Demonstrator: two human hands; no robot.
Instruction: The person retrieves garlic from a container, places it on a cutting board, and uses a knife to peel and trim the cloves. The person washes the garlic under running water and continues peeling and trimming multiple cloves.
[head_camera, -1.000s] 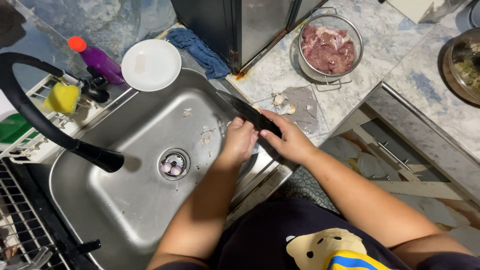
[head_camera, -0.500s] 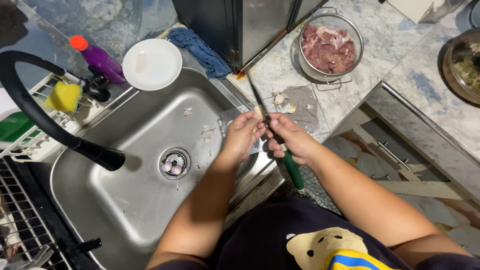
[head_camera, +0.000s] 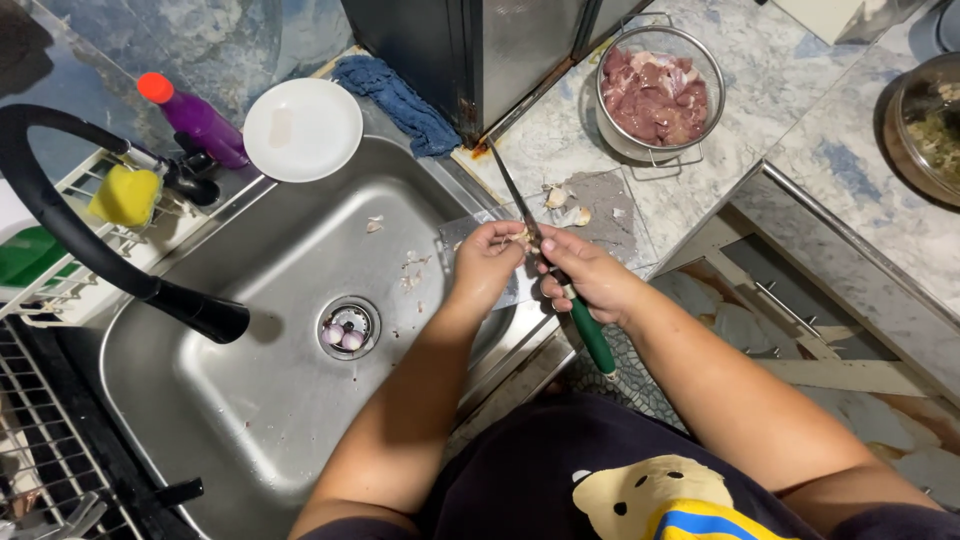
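Observation:
My right hand (head_camera: 585, 275) grips a knife with a green handle (head_camera: 592, 337); its long blade (head_camera: 512, 195) points up toward the counter. My left hand (head_camera: 487, 262) pinches a small pale garlic clove (head_camera: 519, 237) right against the blade, over the right rim of the steel sink (head_camera: 250, 400). More pale cloves and peel (head_camera: 565, 205) lie on the counter just beyond the hands. Bits of peel (head_camera: 408, 270) are scattered in the basin.
A metal colander of raw meat (head_camera: 655, 90) stands on the marble counter, a glass bowl (head_camera: 925, 125) at far right. Behind the sink are a white plate (head_camera: 302, 128), blue cloth (head_camera: 395, 100), purple bottle (head_camera: 195, 118) and yellow sponge (head_camera: 125, 195). A black faucet (head_camera: 90, 250) arches over the basin.
The knife swung from lying across my hands to pointing blade-up with the green handle toward me. Both hands shifted slightly right, closing on the clove.

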